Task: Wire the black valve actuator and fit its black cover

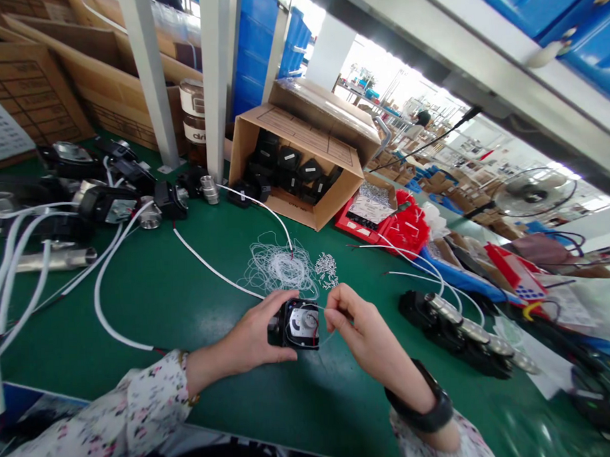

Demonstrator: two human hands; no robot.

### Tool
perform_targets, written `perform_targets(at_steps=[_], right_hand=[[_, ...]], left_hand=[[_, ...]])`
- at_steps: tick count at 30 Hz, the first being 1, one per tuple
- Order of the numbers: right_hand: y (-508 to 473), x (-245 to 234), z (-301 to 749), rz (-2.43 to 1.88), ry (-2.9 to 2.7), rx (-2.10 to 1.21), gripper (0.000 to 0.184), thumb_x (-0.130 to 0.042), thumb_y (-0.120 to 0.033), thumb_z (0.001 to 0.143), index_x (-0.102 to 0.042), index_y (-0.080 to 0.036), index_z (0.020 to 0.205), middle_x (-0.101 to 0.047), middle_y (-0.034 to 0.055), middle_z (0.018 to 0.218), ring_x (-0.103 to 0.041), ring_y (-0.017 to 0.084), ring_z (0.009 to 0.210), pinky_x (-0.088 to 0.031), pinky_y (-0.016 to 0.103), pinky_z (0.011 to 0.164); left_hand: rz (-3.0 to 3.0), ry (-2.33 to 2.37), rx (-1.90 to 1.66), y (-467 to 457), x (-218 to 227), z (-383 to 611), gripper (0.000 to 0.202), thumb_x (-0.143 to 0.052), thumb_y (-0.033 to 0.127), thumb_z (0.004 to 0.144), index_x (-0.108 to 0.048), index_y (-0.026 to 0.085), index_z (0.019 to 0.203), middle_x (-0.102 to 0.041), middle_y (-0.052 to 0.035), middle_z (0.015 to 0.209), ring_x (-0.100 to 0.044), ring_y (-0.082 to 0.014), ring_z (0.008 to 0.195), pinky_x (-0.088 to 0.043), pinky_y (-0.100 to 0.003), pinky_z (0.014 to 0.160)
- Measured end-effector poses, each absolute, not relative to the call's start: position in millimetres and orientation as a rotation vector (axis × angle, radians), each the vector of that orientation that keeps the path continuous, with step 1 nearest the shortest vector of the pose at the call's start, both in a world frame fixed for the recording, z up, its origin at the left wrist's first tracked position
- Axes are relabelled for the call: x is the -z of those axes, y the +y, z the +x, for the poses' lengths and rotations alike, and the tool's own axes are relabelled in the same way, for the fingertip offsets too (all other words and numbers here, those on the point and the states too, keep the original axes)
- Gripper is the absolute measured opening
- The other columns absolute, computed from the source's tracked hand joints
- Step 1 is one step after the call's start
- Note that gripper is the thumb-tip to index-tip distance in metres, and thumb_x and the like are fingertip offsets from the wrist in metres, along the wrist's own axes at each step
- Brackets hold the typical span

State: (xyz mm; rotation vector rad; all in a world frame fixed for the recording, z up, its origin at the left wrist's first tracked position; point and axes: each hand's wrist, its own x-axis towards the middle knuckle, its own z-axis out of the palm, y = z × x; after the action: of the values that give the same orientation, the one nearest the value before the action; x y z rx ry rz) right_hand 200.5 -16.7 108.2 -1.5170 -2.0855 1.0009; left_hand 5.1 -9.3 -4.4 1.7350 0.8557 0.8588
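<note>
My left hand (261, 330) is wrapped round a small black device housing (293, 339), which lies with its opened side facing up. Inside it a silver metal plate (304, 322) and thin red and black wires show. Just right of the housing, my right hand (356, 327) pinches a thin translucent strand (330, 337) that loops to the housing's edge. Beyond both hands lies a tangled heap of clear thin rings or cord (281, 264). Beside that heap is a small pile of screws (326, 270).
An opened cardboard box (304, 218) of black parts stands at the back. Black valve units with white cables (109, 205) crowd the left, and a row of metal-fitted units (459, 336) lies right. A red bin (358, 230) and red bag (409, 225) sit back right.
</note>
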Motion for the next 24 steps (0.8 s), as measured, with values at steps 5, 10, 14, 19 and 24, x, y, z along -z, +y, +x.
perform_targets(at_steps=[5, 10, 14, 19, 24], right_hand=[[-1.3, -90.9, 206.5, -1.500, -2.148, -0.962, 0.014, -0.044, -0.010, 0.088, -0.044, -0.019, 0.077, -0.051, -0.0029, 0.070, -0.046, 0.013, 0.063, -0.033, 0.025, 0.059], [11.3, -74.3, 201.1, -1.389, -2.271, -0.850, 0.016, -0.051, -0.005, 0.083, -0.048, -0.018, 0.074, -0.056, 0.0016, 0.083, -0.050, 0.016, 0.081, -0.038, 0.028, 0.073], [14.8, -72.5, 194.7, -1.434, -2.232, -0.956, 0.014, -0.056, -0.004, 0.080, -0.055, -0.018, 0.079, -0.061, -0.0005, 0.081, -0.055, 0.015, 0.078, -0.041, 0.028, 0.073], [17.8, -76.9, 185.0, -1.503, -2.200, -0.986, 0.027, -0.057, -0.005, 0.080, -0.060, -0.018, 0.104, -0.065, 0.0002, 0.083, -0.059, 0.014, 0.076, -0.046, 0.029, 0.074], [20.5, -78.0, 172.8, -1.477, -2.367, -0.830, 0.010, -0.062, -0.010, 0.081, -0.064, -0.019, 0.082, -0.063, 0.0002, 0.081, -0.057, 0.014, 0.075, -0.043, 0.026, 0.069]], left_hand=[[1.763, 0.849, -0.770, -13.0, 3.1, 1.2, 0.092, -0.080, 0.021, 0.060, -0.029, 0.028, 0.137, -0.040, -0.0069, 0.142, -0.035, -0.0260, 0.131, -0.027, -0.044, 0.110], [1.613, 0.873, -0.750, -21.0, 3.4, -0.1, 0.100, -0.077, 0.015, 0.063, -0.016, 0.030, 0.140, -0.038, -0.0083, 0.144, -0.036, -0.0234, 0.132, -0.026, -0.044, 0.111], [1.535, 0.850, -0.800, -22.5, 3.3, -1.3, 0.084, -0.078, 0.017, 0.064, -0.028, 0.028, 0.130, -0.044, -0.0075, 0.141, -0.041, -0.0221, 0.129, -0.031, -0.042, 0.108], [1.545, 0.871, -0.781, -20.2, 1.4, -2.4, 0.068, -0.077, 0.023, 0.066, -0.035, 0.023, 0.120, -0.054, -0.0112, 0.130, -0.054, -0.0240, 0.116, -0.041, -0.041, 0.097], [1.547, 0.896, -0.773, -20.3, 0.9, -2.9, 0.080, -0.079, 0.021, 0.063, -0.028, 0.025, 0.125, -0.050, -0.0100, 0.135, -0.047, -0.0229, 0.123, -0.036, -0.040, 0.102]])
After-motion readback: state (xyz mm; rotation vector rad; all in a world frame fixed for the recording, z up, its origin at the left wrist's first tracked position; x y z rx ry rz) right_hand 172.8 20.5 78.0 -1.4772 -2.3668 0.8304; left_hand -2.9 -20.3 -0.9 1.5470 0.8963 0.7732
